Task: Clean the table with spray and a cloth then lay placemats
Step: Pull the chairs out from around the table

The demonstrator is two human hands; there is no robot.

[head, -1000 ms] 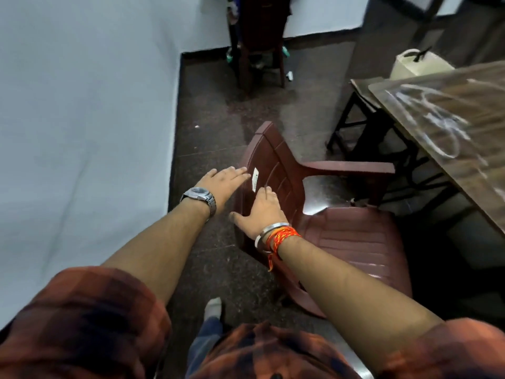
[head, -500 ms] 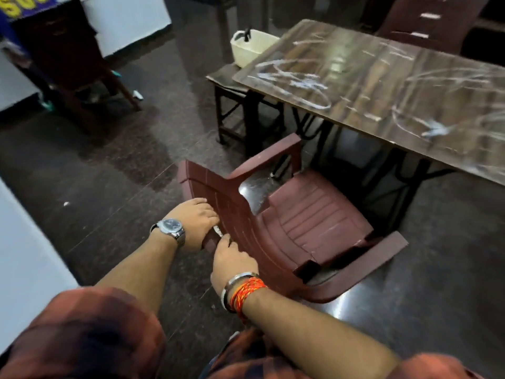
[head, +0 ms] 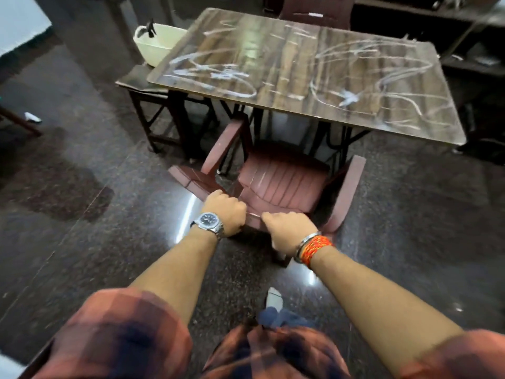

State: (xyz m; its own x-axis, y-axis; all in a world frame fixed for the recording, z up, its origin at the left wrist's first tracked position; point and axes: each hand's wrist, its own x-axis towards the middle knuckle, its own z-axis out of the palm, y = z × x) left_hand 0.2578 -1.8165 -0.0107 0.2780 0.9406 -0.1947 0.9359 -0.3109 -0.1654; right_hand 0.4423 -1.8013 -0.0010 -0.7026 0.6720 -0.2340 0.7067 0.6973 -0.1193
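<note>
left grip (head: pixel 225 212): your fingers are curled over the top edge of the chair back, knuckles up, clenched on it.
right grip (head: pixel 287 231): also grasping that top edge, just beside the left; the thumb points toward the left grip.
chair (head: pixel 281 181): maroon plastic, armrests both sides, seat facing away from you toward the counter. The seat front sits at the counter's near edge; can't tell how far under it goes.
counter (head: pixel 300 64): wood-grain top straight ahead of you, beyond the chair, on dark metal legs.
white streaks (head: pixel 218 75): looping scribbles and smears across most of the counter top.
tub (head: pixel 155 42): cream, at the counter's far-left corner, standing on a low side table (head: pixel 136 80). A dark object sticks up at its rim, too blurred to identify.
second chair (head: pixel 314 9): same maroon, at the counter's far side, only the back shows.
wrists: watch (head: pixel 209 221) on your left, metal bangle and orange thread (head: pixel 315 248) on your right.
floor (head: pixel 82 214): dark speckled stone, glossy.
</note>
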